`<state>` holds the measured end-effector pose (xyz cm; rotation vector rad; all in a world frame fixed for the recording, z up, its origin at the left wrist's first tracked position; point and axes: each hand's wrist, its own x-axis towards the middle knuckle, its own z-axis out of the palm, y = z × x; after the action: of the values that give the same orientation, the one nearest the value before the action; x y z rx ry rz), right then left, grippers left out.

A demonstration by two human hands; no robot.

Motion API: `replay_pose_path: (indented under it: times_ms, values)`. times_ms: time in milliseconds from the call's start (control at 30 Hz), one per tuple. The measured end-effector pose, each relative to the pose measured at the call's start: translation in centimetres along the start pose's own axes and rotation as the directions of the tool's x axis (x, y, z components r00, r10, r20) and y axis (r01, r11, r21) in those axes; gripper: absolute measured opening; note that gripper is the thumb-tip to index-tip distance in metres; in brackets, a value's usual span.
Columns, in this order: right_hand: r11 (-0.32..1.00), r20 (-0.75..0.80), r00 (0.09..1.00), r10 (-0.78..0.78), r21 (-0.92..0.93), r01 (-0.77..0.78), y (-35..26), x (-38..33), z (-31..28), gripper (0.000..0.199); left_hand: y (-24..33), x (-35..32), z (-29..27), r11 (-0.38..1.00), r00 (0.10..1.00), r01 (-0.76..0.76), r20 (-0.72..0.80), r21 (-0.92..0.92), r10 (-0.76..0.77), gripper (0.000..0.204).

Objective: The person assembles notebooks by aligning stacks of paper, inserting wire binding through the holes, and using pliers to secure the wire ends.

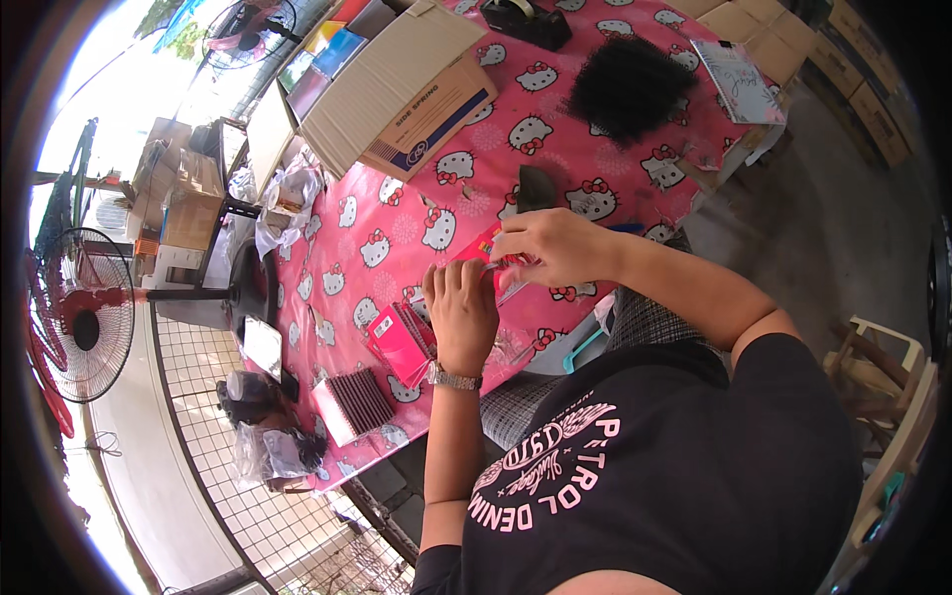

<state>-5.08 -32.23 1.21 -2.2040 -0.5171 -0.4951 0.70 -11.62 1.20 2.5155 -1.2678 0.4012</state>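
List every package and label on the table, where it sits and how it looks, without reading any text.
Cardboard box: far end of table, brown, flaps open, white-and-blue label on its side.
Pink packet: beside left hand, flat, bright pink.
Red packet: under right hand, small, flat.
Booklet: far right corner, pale patterned cover.

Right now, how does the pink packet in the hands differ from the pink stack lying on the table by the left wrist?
The flat pink packet is lifted, pinched by the right hand with the left hand under it; the pink stack of packets lies untouched on the patterned pink tablecloth. The held one is single; the stack is several, fanned. Both share the same pink colour.
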Motion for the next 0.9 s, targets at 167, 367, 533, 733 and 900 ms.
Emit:
replay_pose_path:
  times_ms: [167,367,533,733,900]
  values:
    - [0.989,-0.05,0.999,0.001,-0.146,-0.009,0.1,0.0,1.7,0.024,-0.1,0.0,0.1,1.0,1.0,0.001,0.014,-0.005,-0.001,0.016]
    - [0.991,-0.031,0.991,0.134,0.009,-0.133,-1.1,-0.7,-0.1,0.032,0.8,0.0,-0.2,0.998,0.999,0.042,-0.001,-0.042,-0.042,0.026]
    - [0.873,0.25,0.852,0.46,0.047,-0.486,-2.8,1.0,-1.8,0.034,1.2,0.4,0.2,0.999,0.998,0.037,0.056,-0.03,-0.035,0.031]
    - [0.986,0.154,0.976,0.152,-0.087,-0.14,-1.4,0.1,-1.2,0.031,1.0,0.6,0.2,0.992,0.995,0.053,0.09,-0.116,-0.043,0.025]
    - [0.979,0.157,0.966,0.204,-0.038,-0.2,-0.7,0.5,-0.9,0.022,0.4,0.6,0.3,0.987,0.993,0.112,0.058,-0.119,-0.105,0.024]
